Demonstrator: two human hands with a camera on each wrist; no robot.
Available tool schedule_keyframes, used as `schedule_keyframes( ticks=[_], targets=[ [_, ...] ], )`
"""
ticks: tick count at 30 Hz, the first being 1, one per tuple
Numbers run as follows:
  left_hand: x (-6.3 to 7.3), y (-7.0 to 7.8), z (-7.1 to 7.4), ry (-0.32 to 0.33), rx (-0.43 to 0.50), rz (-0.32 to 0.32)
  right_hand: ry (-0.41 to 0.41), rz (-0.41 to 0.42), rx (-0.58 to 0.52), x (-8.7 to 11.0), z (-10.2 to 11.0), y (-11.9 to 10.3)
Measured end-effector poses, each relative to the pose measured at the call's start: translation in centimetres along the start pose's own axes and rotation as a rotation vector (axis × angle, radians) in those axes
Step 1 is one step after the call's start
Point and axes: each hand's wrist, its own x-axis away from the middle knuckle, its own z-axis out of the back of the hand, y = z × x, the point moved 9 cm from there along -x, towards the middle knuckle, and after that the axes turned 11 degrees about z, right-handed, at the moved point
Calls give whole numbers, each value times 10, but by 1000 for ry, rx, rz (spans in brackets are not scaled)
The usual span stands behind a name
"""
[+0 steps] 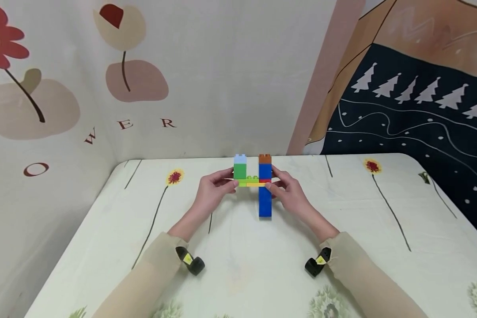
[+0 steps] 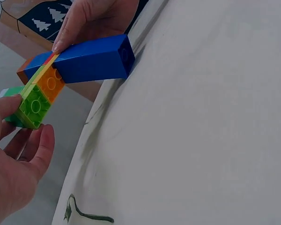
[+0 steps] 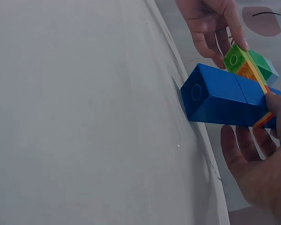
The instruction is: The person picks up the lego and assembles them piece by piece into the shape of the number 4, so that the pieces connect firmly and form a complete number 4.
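Observation:
Both hands hold one structure of toy building bricks above the white table. Its right column has a brown brick (image 1: 265, 158) on top, a blue brick (image 1: 265, 170) under it, a thin red layer, then a longer blue section (image 1: 265, 202). Thin lime and orange plates (image 3: 247, 71) reach sideways to a green brick (image 1: 240, 171) capped by a light blue brick (image 1: 240, 158). My left hand (image 1: 213, 189) pinches the lime end below the green brick. On the other side, my right hand (image 1: 289, 191) grips the blue column around the plates. The blue underside (image 3: 195, 93) shows in the right wrist view.
The table (image 1: 238, 265) wears a white cloth printed with flowers and stems. A pale curtain (image 1: 222, 88) with printed flowers hangs behind it, and a dark tree-patterned cloth (image 1: 413, 115) hangs at the right. Both forearms wear beige sleeves (image 1: 147, 274) and small black wrist cameras (image 1: 196, 266).

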Motion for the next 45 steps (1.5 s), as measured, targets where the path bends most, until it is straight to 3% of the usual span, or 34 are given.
schedule_keyframes(
  ticks=[15,27,37,45],
  targets=[
    [-11,-5,2,76,-25,3,49,-57,104,-9,0,7],
    [-16,-19,0,122,-133,79,87,-89,133,-14,6,16],
    [-17,-36,-4,155,-173,132,92,-168,187,-11,9,27],
    [-18,-38,-3,163,-244,162,65,-151,215,-13,7,29]
  ],
)
